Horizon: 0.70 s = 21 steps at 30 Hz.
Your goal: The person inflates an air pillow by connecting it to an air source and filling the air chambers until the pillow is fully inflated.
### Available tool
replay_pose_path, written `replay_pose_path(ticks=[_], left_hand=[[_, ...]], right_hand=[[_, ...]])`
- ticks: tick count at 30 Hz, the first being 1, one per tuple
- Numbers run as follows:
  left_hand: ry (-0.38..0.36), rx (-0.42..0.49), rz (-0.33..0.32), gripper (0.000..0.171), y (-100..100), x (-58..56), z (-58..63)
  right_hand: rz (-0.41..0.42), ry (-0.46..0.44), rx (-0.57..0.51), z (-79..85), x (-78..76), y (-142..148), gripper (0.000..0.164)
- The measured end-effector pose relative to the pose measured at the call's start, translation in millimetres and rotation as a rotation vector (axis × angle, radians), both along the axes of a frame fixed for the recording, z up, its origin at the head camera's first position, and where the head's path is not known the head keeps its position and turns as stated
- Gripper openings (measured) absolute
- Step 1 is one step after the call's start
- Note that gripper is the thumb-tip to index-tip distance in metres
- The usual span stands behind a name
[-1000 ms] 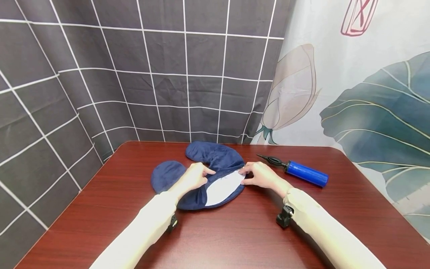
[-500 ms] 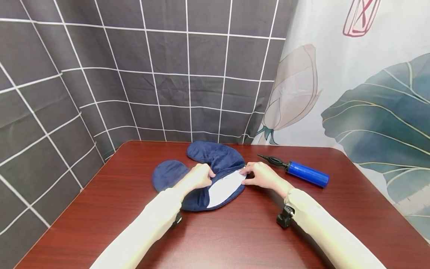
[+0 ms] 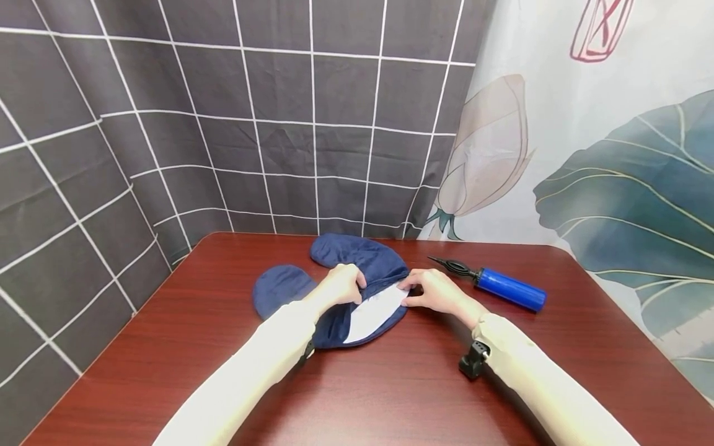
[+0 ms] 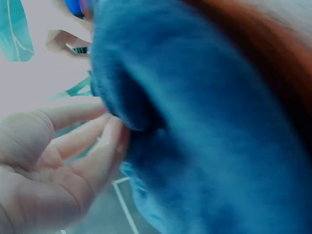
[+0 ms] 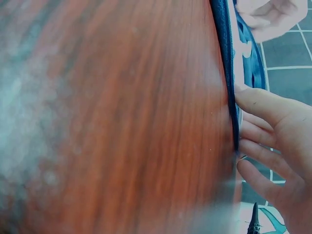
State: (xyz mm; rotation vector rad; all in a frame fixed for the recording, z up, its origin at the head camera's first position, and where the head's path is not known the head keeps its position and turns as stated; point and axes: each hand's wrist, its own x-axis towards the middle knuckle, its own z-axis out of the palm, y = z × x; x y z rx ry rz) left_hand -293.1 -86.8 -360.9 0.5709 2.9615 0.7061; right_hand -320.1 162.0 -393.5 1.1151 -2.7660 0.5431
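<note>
A navy plush U-shaped neck pillow [image 3: 385, 263] lies on the table, its cover parted along the near side so a white inner piece [image 3: 370, 316] shows. With thumb and fingertips together, my left hand [image 3: 341, 285] pinches the cover's edge at the left of the opening; the left wrist view shows these fingertips [image 4: 114, 124] at the blue fabric. At the opening's right end, my right hand [image 3: 435, 291] rests with thumb and fingers spread apart, touching the white piece and the cover's edge. In the right wrist view its thumb [image 5: 258, 102] lies at the dark zipper edge.
A blue hand pump [image 3: 510, 289] with a black nozzle lies to the right of the pillow. The reddish-brown wooden table [image 3: 390, 396] reaches back to a grey grid-patterned curtain [image 3: 279, 142] and a floral one [image 3: 496, 142].
My left hand has moved right along the opening, going from a pointing finger to a pinch on the cover, and less of the white piece shows. My right hand stays in place.
</note>
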Motion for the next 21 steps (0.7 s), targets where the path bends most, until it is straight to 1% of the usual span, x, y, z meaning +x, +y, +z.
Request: replay_pose_path(ticks=[2, 4, 6, 9, 13, 15, 21], left_hand=[[0.012, 0.043, -0.044, 0.037, -3, -2.9, -3.9], [0.007, 0.073, -0.105, 0.044, -7, -5.6, -6.8], [-0.003, 0.076, -0.16, 0.049, -10, -7.2, -7.4], [-0.037, 0.063, -0.237, 0.05, -12, -9.3, -6.0], [-0.075, 0.056, -0.313, 0.049, -16, -13.2, -5.9], [-0.089, 0.065, -0.331, 0.05, -19, -15.3, -8.2], [-0.152, 0.11, -0.327, 0.059, -27, -19.0, -15.7]], right_hand=[[-0.001, -0.002, -0.001, 0.1, -0.7, 0, 0.03], [-0.003, -0.007, 0.0, 0.1, -0.9, 0, 0.03], [-0.007, -0.008, 0.001, -0.4, -0.9, 0, 0.03], [-0.008, -0.012, 0.003, -0.3, -0.1, -1, 0.03], [-0.01, -0.01, 0.002, 0.2, 1.0, -1, 0.03], [-0.011, -0.007, 0.001, 0.4, 1.1, 0, 0.03], [0.004, -0.004, 0.007, 0.9, -0.4, 0, 0.031]])
